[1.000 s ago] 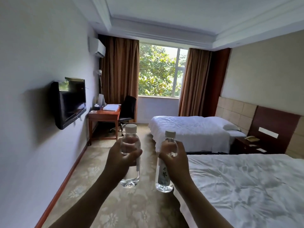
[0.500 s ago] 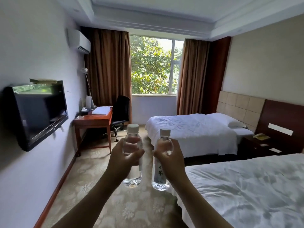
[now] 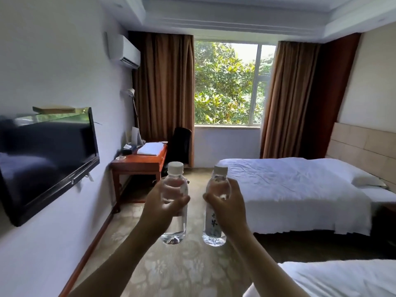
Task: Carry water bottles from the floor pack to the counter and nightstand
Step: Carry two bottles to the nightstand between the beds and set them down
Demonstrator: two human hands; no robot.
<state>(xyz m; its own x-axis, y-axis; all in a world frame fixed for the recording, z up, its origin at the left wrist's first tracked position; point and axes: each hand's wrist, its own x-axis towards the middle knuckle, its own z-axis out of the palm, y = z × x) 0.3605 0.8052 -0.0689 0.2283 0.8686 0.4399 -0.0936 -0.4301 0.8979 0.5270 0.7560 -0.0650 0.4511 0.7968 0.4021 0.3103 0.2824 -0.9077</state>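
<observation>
I hold both arms out in front of me, one water bottle in each of my hands. My left hand (image 3: 164,205) is wrapped around the middle of a clear plastic bottle with a white screw cap (image 3: 174,203), thumb across the front; it stands upright and I see no label on the side facing me. My right hand (image 3: 228,207) is clamped on a second clear plastic bottle with a white cap and a pale label bearing dark brush lettering (image 3: 215,207), also upright. The two bottles are near each other but apart, caps above my fingers, rounded bases hanging below my palms over the patterned beige carpet (image 3: 182,273).

Beyond my left hand, against the wall, stands a reddish-brown wooden counter (image 3: 139,162) carrying a folded white towel (image 3: 150,149) and a dark tissue box (image 3: 127,150); a black office chair (image 3: 181,146) is just beside it. Further left of that hand, a black flat-screen television (image 3: 47,159) is mounted on the white wall, with a white air conditioner (image 3: 124,50) high above.

Beyond my right hand lies a bed with white sheets (image 3: 289,189) and a padded beige headboard (image 3: 364,146). Below my right forearm, the corner of a second white bed (image 3: 342,279) shows. Straight ahead, a window (image 3: 227,84) full of green leaves sits between brown curtains (image 3: 165,93).
</observation>
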